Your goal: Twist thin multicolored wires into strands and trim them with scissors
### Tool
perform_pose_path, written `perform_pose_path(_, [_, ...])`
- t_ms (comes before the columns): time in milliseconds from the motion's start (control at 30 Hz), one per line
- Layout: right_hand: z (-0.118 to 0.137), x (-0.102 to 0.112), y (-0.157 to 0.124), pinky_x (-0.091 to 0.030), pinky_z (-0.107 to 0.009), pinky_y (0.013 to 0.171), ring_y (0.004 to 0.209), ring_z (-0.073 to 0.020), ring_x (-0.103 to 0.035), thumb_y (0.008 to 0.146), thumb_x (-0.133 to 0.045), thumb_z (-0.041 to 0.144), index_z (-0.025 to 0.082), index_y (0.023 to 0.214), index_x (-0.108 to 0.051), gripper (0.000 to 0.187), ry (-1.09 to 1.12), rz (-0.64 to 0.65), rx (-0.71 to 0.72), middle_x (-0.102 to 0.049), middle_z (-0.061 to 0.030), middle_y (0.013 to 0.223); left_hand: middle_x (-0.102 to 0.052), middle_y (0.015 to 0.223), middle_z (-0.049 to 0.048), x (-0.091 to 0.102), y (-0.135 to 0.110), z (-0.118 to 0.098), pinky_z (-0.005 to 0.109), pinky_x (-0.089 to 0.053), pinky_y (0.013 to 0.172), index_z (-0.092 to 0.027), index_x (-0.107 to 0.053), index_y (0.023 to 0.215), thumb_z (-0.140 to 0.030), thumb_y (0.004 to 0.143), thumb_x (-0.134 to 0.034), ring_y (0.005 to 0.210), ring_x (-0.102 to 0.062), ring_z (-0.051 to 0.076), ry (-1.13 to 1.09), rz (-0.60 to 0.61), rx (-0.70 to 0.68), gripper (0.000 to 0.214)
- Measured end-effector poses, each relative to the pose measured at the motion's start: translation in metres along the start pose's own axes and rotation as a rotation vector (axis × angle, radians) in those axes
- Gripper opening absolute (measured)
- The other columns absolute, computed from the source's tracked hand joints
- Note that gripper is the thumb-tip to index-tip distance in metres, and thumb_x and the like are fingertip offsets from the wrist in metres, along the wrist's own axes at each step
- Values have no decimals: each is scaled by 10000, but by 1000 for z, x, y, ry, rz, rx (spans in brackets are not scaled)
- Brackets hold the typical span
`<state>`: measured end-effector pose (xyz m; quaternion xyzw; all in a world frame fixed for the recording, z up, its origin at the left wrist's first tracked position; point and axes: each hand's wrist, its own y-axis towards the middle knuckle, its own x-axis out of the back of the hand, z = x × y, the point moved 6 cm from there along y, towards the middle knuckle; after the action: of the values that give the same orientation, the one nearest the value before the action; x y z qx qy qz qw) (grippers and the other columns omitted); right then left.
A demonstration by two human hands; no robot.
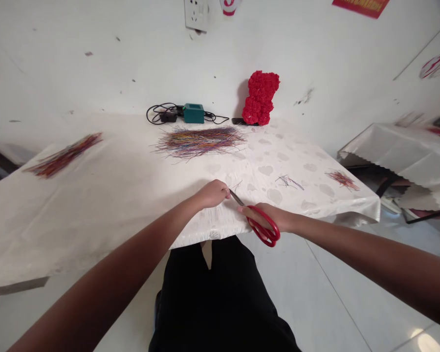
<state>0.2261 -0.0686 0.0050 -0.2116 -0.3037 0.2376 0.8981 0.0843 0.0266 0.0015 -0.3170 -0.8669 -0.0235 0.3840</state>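
My right hand (pixel 275 218) grips red-handled scissors (pixel 261 224) near the table's front edge, the blades pointing up-left. My left hand (pixel 213 193) is closed in a pinch just left of the blade tips, holding thin wire strands (pixel 236 186) that are hard to make out. A large pile of multicoloured thin wires (pixel 200 141) lies further back at the table's middle. A few cut strands (pixel 288 181) lie to the right of the scissors.
The table has a white cloth (pixel 113 195). Another wire bundle (pixel 64 155) lies at far left, a small reddish clump (pixel 342 179) near the right corner. A teal box with black cables (pixel 192 113) and a red flower bear (pixel 260 98) stand by the wall.
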Motion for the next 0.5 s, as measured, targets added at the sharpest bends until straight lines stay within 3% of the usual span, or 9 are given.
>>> perform_pose_path(300, [5, 1, -5, -505, -276, 694, 617, -155, -591, 881, -529, 642, 180, 601, -510, 541, 75, 26, 6, -606, -34, 607, -685, 930, 48, 5, -6, -1, 378, -514, 864, -125, -654, 877, -361, 955, -555, 884, -641, 168, 31, 11, 9, 268])
perform_pose_path(400, [4, -3, -10, -528, -294, 599, 506, -160, -593, 886, -451, 705, 186, 582, -485, 602, 135, 114, -42, -610, -57, 522, -702, 954, 56, 9, -11, -5, 343, -477, 875, -145, -664, 813, -242, 941, -498, 922, -637, 180, 17, -10, -38, 231])
perform_pose_path(500, [3, -9, -14, -512, -296, 463, 455, -182, -610, 835, -450, 778, 182, 622, -485, 633, 224, 187, -122, -671, -110, 579, -716, 972, 55, 12, -14, -8, 300, -451, 840, -166, -676, 792, -177, 889, -430, 938, -640, 196, 1, -27, -68, 265])
